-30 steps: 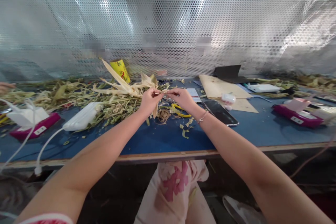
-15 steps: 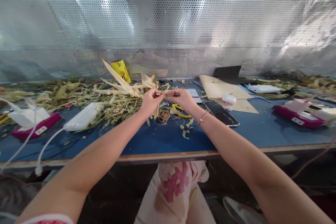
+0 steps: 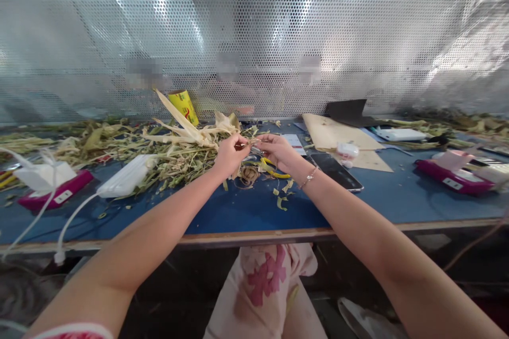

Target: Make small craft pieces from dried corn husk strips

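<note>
My left hand (image 3: pixel 229 154) and my right hand (image 3: pixel 277 150) meet above the middle of the blue table (image 3: pixel 246 212). Both pinch a thin strip of dry corn husk (image 3: pixel 249 142) stretched between them, fingers closed. A piece of husk hangs down under my left hand. Just below the hands a small coil of twisted husk (image 3: pixel 249 174) lies on the table, next to yellow-handled scissors (image 3: pixel 272 168). A pile of pale husk leaves (image 3: pixel 186 132) lies just behind my left hand.
Loose husks (image 3: pixel 79 143) cover the table's back left. A white charger with cable (image 3: pixel 125 177) and pink devices (image 3: pixel 55 190) (image 3: pixel 453 177) lie at both sides. A black phone (image 3: pixel 336 171), cardboard sheet (image 3: pixel 338 140) and yellow can (image 3: pixel 183 107) stand nearby. A perforated metal screen (image 3: pixel 254 53) closes the back.
Both hands have dropped slightly toward the table and turned a little while still pinching the husk strip. Nothing else has moved.
</note>
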Demonstrator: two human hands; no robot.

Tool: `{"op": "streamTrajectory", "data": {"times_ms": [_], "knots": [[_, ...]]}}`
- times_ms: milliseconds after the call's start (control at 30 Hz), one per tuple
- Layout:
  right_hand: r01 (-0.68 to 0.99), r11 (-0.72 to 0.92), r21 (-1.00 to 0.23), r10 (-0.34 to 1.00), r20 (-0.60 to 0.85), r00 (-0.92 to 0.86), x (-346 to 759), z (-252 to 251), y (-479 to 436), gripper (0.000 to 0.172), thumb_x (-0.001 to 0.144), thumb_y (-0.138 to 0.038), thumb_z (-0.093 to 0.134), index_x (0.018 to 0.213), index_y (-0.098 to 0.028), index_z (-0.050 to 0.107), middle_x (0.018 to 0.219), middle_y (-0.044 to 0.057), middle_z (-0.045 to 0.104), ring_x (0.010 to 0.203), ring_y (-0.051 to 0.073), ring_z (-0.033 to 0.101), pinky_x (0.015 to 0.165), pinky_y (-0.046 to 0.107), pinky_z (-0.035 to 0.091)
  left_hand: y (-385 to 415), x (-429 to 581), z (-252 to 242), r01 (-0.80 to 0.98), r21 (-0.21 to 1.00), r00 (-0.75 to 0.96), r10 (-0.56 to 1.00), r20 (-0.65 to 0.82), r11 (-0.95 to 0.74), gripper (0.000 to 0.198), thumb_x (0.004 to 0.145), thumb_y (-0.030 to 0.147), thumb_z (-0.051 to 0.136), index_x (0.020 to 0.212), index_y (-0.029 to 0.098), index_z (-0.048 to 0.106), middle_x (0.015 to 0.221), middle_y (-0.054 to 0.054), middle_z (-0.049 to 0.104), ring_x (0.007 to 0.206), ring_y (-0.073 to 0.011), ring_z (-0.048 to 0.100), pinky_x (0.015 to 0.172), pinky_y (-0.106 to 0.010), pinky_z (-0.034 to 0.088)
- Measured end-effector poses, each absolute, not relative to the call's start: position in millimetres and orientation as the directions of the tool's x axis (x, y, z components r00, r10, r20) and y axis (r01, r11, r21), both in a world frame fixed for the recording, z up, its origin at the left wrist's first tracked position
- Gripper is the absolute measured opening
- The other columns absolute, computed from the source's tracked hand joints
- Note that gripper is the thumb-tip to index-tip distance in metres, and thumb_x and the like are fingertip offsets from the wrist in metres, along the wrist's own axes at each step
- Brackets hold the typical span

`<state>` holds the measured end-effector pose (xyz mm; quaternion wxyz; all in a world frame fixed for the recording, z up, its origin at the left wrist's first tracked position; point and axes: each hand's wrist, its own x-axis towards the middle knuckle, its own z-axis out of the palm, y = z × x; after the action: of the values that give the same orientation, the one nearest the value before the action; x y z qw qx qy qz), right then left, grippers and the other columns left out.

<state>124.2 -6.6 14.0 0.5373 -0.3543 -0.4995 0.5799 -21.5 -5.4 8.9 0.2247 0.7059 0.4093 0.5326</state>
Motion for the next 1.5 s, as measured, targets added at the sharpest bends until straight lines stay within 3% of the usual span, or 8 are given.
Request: {"op": "streamTrajectory", "data": {"times_ms": [200,433,600,700,800,1000,1233,1500], "knots": [[-0.223,0.141,-0.965,0.967,0.182,-0.179,124,11,-4,0.030,0.049,-0.027,0.073,0.072,-0.017,0.057,0.067,-0.003,0.058,0.054,0.005,0.046,0.046,0.019,0.032,-4,-22,8,0.321,0.758,0.101,0.817,0.568,-0.567,0.015,0.062,0.027,0.059,0.065,0.017,0.049,0.076,-0.004,0.062,0.066,-0.0137,0.057,0.064,-0.029,0.046],[0.101,0.510,-0.854,0.860,0.502,-0.092,125,6,0,0.016,0.063,-0.031,0.063,0.068,-0.017,0.056,0.060,-0.002,0.055,0.056,0.009,0.046,0.055,0.024,0.036,-6,-21,10,0.321,0.766,0.093,0.823,0.561,-0.558,0.017,0.062,0.029,0.061,0.064,0.017,0.048,0.072,-0.003,0.061,0.061,-0.0123,0.054,0.060,-0.026,0.043],[0.290,0.591,-0.753,0.797,0.600,-0.065,125,8,-5,0.010,0.069,-0.029,0.056,0.069,-0.019,0.055,0.062,-0.002,0.055,0.057,0.010,0.046,0.057,0.025,0.036,-9,-19,11,0.323,0.776,0.072,0.832,0.550,-0.542,0.020,0.062,0.032,0.063,0.063,0.018,0.049,0.062,0.001,0.056,0.054,-0.0106,0.048,0.053,-0.024,0.038],[0.280,0.607,-0.743,0.782,0.621,-0.047,125,5,-3,0.011,0.068,-0.027,0.057,0.076,-0.020,0.053,0.065,-0.002,0.055,0.060,0.011,0.048,0.060,0.025,0.037,-10,-17,10,0.298,0.809,0.065,0.856,0.512,-0.506,0.022,0.061,0.034,0.064,0.063,0.017,0.050,0.058,0.002,0.053,0.052,-0.0104,0.047,0.052,-0.024,0.036],[0.233,0.615,-0.754,0.777,0.630,-0.012,124,2,0,0.023,0.067,-0.026,0.059,0.086,-0.021,0.046,0.065,-0.004,0.053,0.060,0.010,0.050,0.061,0.025,0.038,-11,-15,9,0.260,0.842,0.060,0.879,0.474,-0.472,0.023,0.061,0.034,0.064,0.064,0.016,0.051,0.059,0.002,0.053,0.054,-0.0104,0.048,0.054,-0.024,0.037],[0.272,0.620,-0.736,0.770,0.637,-0.031,125,2,0,0.015,0.067,-0.025,0.058,0.074,-0.020,0.045,0.065,-0.004,0.051,0.060,0.010,0.048,0.061,0.026,0.039,-12,-14,8,0.234,0.857,0.054,0.886,0.460,-0.459,0.025,0.060,0.035,0.064,0.063,0.016,0.049,0.058,0.003,0.051,0.056,-0.0101,0.049,0.055,-0.023,0.036],[0.208,0.624,-0.753,0.772,0.636,-0.012,124,1,1,0.023,0.067,-0.023,0.059,0.082,-0.022,0.041,0.064,-0.005,0.051,0.060,0.010,0.050,0.061,0.026,0.040,-12,-14,10,0.241,0.851,0.058,0.882,0.467,-0.466,0.024,0.061,0.034,0.064,0.063,0.016,0.048,0.059,0.003,0.050,0.055,-0.0095,0.047,0.055,-0.023,0.036],[0.239,0.623,-0.745,0.771,0.636,-0.024,122,2,-1,0.015,0.067,-0.021,0.057,0.076,-0.020,0.045,0.068,-0.003,0.053,0.063,0.011,0.051,0.063,0.027,0.041,-11,-15,8,0.245,0.855,0.071,0.888,0.455,-0.458,0.024,0.061,0.035,0.063,0.064,0.015,0.050,0.060,0.002,0.053,0.057,-0.0106,0.050,0.058,-0.024,0.038]]}}
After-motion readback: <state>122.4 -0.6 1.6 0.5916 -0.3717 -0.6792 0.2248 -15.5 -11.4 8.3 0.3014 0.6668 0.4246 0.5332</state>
